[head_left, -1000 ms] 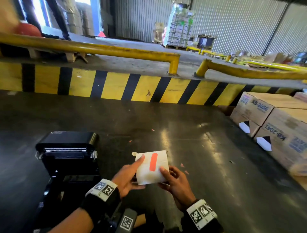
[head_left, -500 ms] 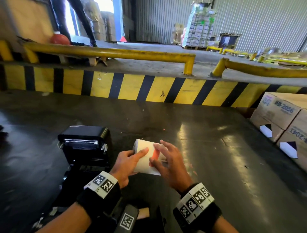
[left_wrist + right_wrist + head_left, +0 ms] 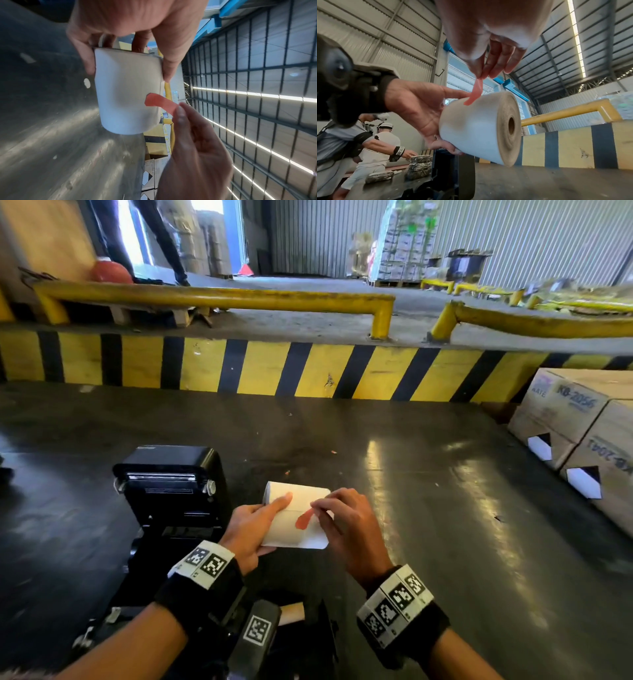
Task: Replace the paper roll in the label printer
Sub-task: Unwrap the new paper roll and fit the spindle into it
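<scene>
My left hand (image 3: 253,522) grips a white paper roll (image 3: 291,522) by its left end, held above the dark floor to the right of the printer. A red tape tab (image 3: 304,518) sticks to the roll's outer wrap. My right hand (image 3: 339,518) pinches the tab's free end between thumb and forefinger, and the tab is partly peeled off the roll (image 3: 126,94). The right wrist view shows the tape tab (image 3: 475,93) lifted from the roll (image 3: 474,129) with its cardboard core facing right. The black label printer (image 3: 171,491) stands at left with its lid raised.
A yellow-and-black striped curb (image 3: 308,368) runs across the back, with yellow guard rails (image 3: 212,297) above. Cardboard boxes (image 3: 582,436) are stacked at the right. Another person (image 3: 373,142) works at a bench behind on the left.
The roll has turned in my left hand. My right hand moved from under the roll to its top and took hold of the red tape tab, lifting one end.
</scene>
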Motion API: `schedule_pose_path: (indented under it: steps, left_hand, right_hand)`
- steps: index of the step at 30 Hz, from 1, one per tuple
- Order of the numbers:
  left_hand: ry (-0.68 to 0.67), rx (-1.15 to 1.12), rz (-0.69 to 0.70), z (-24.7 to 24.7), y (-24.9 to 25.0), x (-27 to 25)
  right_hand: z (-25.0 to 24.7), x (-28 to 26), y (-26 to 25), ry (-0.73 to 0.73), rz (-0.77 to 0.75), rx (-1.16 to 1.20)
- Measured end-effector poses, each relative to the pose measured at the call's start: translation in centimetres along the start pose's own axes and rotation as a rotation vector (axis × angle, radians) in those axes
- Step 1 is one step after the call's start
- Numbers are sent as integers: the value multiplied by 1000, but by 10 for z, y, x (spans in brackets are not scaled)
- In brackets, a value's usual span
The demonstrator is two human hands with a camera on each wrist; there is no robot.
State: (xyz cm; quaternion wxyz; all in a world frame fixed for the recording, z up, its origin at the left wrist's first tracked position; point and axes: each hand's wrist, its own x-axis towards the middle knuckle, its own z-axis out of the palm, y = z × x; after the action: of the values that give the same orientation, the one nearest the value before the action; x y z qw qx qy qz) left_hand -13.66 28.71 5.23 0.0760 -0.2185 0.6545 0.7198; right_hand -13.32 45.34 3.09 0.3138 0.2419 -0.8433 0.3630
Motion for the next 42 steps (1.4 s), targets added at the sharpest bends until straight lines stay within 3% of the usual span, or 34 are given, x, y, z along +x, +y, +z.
schedule_pose_path:
  steps: [6, 9, 11, 14, 17, 24, 28, 34, 38, 42]
  left_hand:
    - [41, 19, -65, 6, -21, 9]
    - [35, 25, -99, 5, -34, 9]
    - [25, 35, -116, 5, -41, 6]
    - [15, 36, -133, 3, -52, 1]
    - [26, 38, -141, 0, -63, -3]
    - [56, 22, -151, -14, -76, -10]
    - [79, 1, -152, -25, -77, -13]
    - [122, -69, -145, -41, -79, -18]
    - [165, -124, -137, -54, -80, -20]
    - [200, -170, -129, -63, -77, -20]
  right_hand:
    - [-11, -50, 16, 89, 173, 241]
    - [-14, -82, 42, 48, 378, 270]
    - [-9, -113, 74, -142, 551, 167]
    - [2, -162, 112, -596, 722, -8]
    - [4, -184, 119, -764, 763, -87]
    - [1, -169, 112, -762, 693, -206]
    - [24, -149, 87, -730, 644, -174]
    - [57, -142, 57, -888, 763, -198]
    - [63, -139, 58, -777, 893, -52]
    - [49, -125, 63, -538, 904, 86]
